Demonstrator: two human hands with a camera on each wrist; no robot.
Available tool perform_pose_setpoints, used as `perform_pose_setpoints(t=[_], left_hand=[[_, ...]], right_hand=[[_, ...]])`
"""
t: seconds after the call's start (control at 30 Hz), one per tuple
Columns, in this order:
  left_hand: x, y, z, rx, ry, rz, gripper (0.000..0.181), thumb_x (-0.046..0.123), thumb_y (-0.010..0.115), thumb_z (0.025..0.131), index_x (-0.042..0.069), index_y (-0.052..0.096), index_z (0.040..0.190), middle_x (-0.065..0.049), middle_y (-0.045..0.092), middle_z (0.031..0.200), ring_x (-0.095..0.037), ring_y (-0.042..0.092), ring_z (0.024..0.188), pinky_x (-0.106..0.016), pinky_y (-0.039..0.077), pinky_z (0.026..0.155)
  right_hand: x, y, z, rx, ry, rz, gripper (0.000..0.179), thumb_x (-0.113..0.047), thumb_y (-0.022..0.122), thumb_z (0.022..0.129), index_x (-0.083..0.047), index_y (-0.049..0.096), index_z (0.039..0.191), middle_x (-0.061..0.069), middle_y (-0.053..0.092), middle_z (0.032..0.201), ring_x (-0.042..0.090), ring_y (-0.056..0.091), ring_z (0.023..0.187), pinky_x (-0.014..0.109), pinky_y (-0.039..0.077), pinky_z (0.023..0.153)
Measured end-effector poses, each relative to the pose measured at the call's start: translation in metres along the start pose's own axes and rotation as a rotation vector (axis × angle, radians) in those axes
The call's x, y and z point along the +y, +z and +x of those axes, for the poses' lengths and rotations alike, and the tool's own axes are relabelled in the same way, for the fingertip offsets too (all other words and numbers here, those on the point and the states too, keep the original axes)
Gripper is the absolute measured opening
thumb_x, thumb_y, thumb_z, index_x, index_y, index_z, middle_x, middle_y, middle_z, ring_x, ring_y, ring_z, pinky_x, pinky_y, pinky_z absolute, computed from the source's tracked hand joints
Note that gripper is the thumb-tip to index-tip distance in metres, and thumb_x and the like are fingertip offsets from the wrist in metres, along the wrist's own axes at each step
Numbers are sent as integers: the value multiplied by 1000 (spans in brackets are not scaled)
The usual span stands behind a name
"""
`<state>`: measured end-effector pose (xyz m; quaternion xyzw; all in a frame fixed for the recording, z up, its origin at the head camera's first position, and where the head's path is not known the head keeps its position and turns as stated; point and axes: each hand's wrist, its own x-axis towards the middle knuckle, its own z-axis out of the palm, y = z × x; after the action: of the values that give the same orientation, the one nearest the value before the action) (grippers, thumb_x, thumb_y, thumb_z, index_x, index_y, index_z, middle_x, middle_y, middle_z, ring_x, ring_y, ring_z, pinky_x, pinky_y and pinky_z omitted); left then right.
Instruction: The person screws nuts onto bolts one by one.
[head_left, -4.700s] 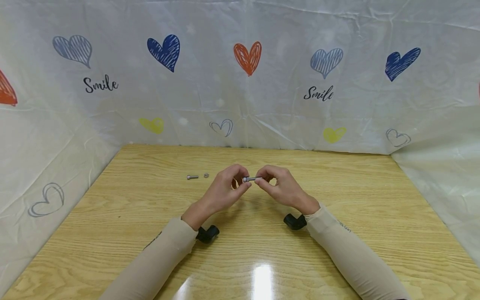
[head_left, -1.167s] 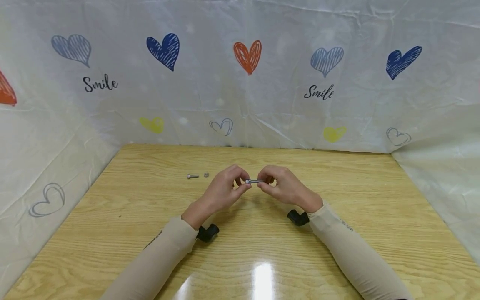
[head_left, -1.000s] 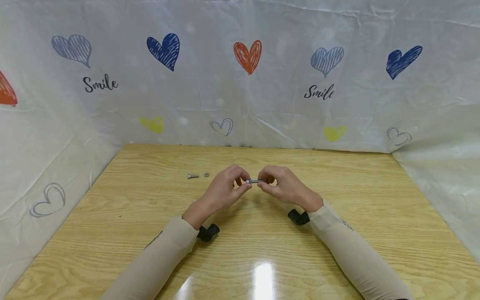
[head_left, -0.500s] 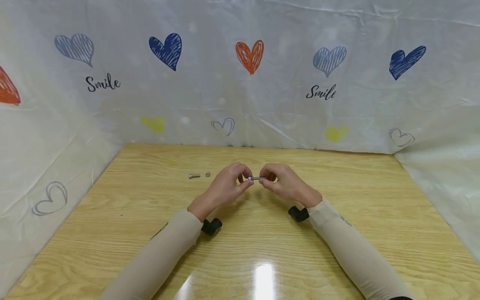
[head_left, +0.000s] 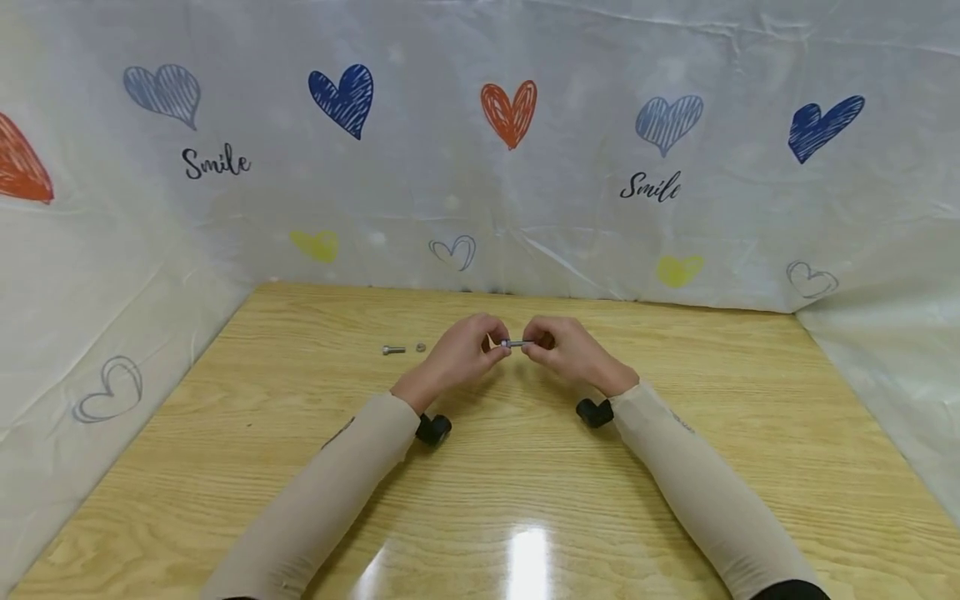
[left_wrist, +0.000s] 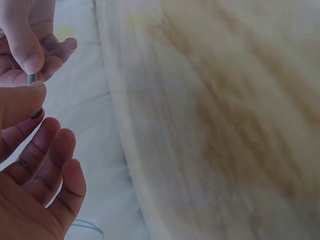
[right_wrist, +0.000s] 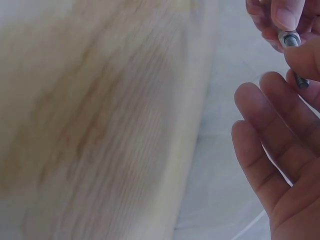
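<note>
Over the middle of the table, both hands hold one silver bolt (head_left: 516,343) lying level between them. My left hand (head_left: 465,352) pinches it at the head end with thumb and forefinger. Around the shank, close to the left fingertips, sits a hex nut (right_wrist: 289,38) in the right wrist view. My right hand (head_left: 572,352) pinches the threaded part, and the thread's tip (right_wrist: 301,81) pokes out below the right thumb. The left hand's other fingers are loosely bent. Left of the hands, a second bolt (head_left: 393,350) lies on the table beside a loose nut (head_left: 421,347).
The wood-grain table (head_left: 480,500) runs back to a white sheet (head_left: 420,183) printed with hearts and "Smile". Similar sheeting hangs at both sides. Black wrist mounts (head_left: 433,430) stick out under the sleeves.
Both hands, with the bolt between them, have moved slightly forward, away from the body. The right fingers have shifted a little along the shank. The head view has turned slightly.
</note>
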<state>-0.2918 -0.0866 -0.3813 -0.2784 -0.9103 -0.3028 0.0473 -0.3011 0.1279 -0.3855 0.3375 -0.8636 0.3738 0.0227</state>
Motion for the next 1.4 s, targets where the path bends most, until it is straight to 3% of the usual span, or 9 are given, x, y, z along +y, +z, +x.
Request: perform_pose_setpoints(t=[0.27, 0.73, 0.97, 1.4], left_hand=[[-8, 3, 16, -51, -64, 36, 5, 20, 66, 92, 16, 64, 90, 3, 57, 89, -15, 54, 78, -30, 46, 69], [-20, 7, 38, -100, -129, 59, 6, 18, 65, 92, 16, 63, 87, 2, 59, 88, -17, 54, 80, -32, 45, 72], [-23, 9, 43, -137, -178, 38, 4, 20, 63, 94, 17, 62, 91, 2, 60, 88, -18, 55, 81, -33, 46, 73], [-23, 9, 47, -189, -209, 80, 7, 16, 65, 92, 17, 63, 86, 1, 60, 84, -19, 55, 77, -33, 45, 69]], right_hand=[[10, -1, 13, -45, 92, -15, 5, -16, 63, 94, -12, 63, 91, -2, 63, 81, 13, 57, 72, 29, 48, 65], [26, 0, 29, -85, 173, -55, 5, -15, 63, 94, -10, 63, 92, 0, 63, 82, 15, 56, 76, 31, 46, 72], [32, -1, 35, -99, 135, -90, 5, -11, 62, 92, -9, 63, 88, 0, 62, 80, 15, 55, 75, 30, 45, 71], [30, -2, 47, -220, 147, -294, 4, -14, 67, 90, -11, 64, 91, 0, 64, 86, 16, 56, 80, 31, 46, 74]])
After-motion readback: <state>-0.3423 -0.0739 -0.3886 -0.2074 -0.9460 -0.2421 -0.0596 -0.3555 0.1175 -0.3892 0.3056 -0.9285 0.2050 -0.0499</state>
